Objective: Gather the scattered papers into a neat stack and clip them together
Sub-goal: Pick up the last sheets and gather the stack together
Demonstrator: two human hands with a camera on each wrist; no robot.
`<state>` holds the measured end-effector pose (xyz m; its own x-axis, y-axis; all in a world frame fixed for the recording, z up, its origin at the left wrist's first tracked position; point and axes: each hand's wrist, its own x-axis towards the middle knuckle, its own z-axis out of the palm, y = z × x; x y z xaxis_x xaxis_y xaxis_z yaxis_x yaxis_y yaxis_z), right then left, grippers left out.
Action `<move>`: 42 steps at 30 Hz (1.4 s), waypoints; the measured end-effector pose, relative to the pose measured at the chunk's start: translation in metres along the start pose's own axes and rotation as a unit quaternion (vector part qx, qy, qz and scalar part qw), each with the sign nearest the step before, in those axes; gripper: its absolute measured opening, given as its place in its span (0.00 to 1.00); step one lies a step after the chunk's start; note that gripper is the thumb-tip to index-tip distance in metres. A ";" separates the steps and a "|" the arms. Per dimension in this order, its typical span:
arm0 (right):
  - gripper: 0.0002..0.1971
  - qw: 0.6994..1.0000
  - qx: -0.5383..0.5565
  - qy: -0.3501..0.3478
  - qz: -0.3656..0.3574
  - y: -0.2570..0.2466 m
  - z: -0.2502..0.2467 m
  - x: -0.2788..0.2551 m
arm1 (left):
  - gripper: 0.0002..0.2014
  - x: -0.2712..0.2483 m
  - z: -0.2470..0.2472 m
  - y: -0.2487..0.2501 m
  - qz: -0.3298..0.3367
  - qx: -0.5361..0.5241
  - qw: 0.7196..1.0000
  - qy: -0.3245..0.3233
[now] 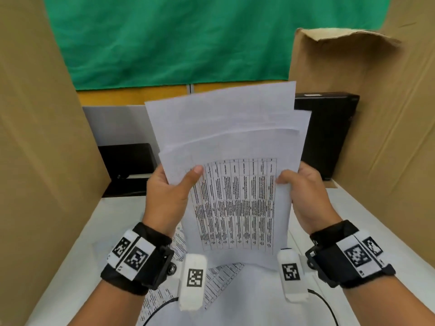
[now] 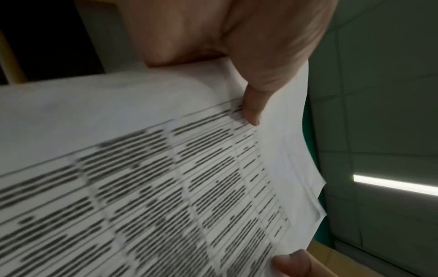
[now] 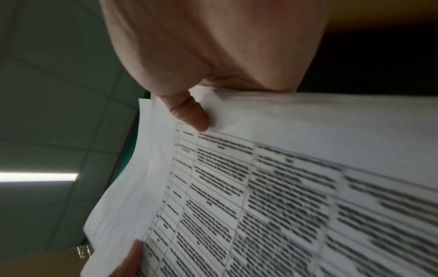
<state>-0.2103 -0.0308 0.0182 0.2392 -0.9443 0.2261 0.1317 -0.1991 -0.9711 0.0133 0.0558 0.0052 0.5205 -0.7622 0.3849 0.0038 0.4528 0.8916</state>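
Around you stand tall cardboard walls (image 1: 35, 137), with a green cloth (image 1: 169, 41) hung behind them. Below lies the white tabletop (image 1: 367, 215), and everything else is placed here relative to it. At its far edge sit two black boxes: one (image 1: 128, 165) at the far left corner, a taller one (image 1: 327, 130) at the far right.

You hold the bundle of papers (image 1: 230, 142) up above the middle of the tabletop, tilted away from you, clear of its surface. The sheets are uneven, their top edges stepped one behind another; the front sheet carries a printed table. More printed sheets (image 1: 219, 278) lie flat on the tabletop at its near edge, beneath the raised bundle.

Your left hand (image 1: 168, 196) grips the bundle's left edge, thumb pressed on the front sheet; the left wrist view shows that thumb (image 2: 252, 110) on the print. Your right hand (image 1: 308, 196) grips the right edge the same way, its thumb (image 3: 192, 116) pinching the front sheet just above the table's corner. The fingers behind the papers are hidden. Both wrists wear black bands with white marker tags (image 1: 131, 252).
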 end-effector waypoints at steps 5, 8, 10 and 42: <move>0.18 1.000 0.007 0.020 -0.008 0.005 -0.006 0.000 | 0.23 0.008 -0.005 0.000 0.034 0.002 0.999 0.014; 0.19 1.000 -0.007 0.008 0.025 0.018 -0.009 0.001 | 0.16 0.004 -0.007 -0.015 -0.024 0.050 0.998 -0.030; 0.18 0.997 -0.032 0.008 0.067 0.032 -0.009 -0.001 | 0.15 -0.004 -0.008 -0.033 -0.088 0.113 0.986 -0.084; 0.30 0.856 -0.378 -0.106 0.336 0.134 0.067 0.029 | 0.07 -0.029 -0.183 -0.080 -0.372 0.064 0.883 0.280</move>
<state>-0.1214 -0.0675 -0.1005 0.1971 -0.8590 -0.4725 -0.7448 0.1822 -0.6420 0.1540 0.1265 -0.1209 0.7554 -0.4624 -0.4643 0.4439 -0.1601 0.8817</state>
